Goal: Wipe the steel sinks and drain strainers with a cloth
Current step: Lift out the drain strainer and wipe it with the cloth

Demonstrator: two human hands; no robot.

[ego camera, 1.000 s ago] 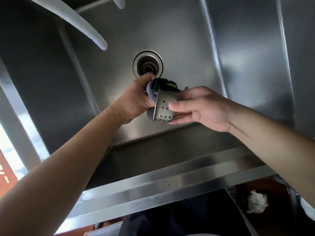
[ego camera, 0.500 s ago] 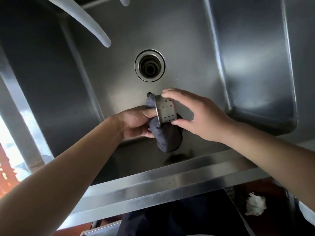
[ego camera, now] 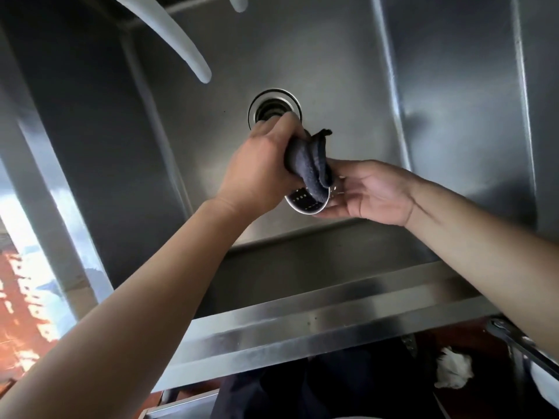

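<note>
Our left grip is curled tight around a dark blue-grey cloth, fingers wrapped over its bunched upper part, while the loose lower end of the cloth hangs down into the mouth of a small round perforated steel drain strainer. Our right grip cradles that strainer from the right and underneath, palm turned up, fingers lightly curled along its rim and wall, so the strainer sits between our two hands, just below and right of the left fist and touching the right fingertips. We hold both above the floor of the brushed steel sink basin, nearer its front wall than its back, and neither cloth nor strainer touches the steel. Behind our left knuckles lies the round open drain hole with its bright metal ring, partly hidden by that hand, about midway across the basin floor. A pale curved faucet spout reaches in from the back left corner, ending well apart from the drain. Along the near edge runs the flat steel front rim of the sink. Below that rim, toward the right, we see a crumpled white rag on a dark reddish floor.
</note>
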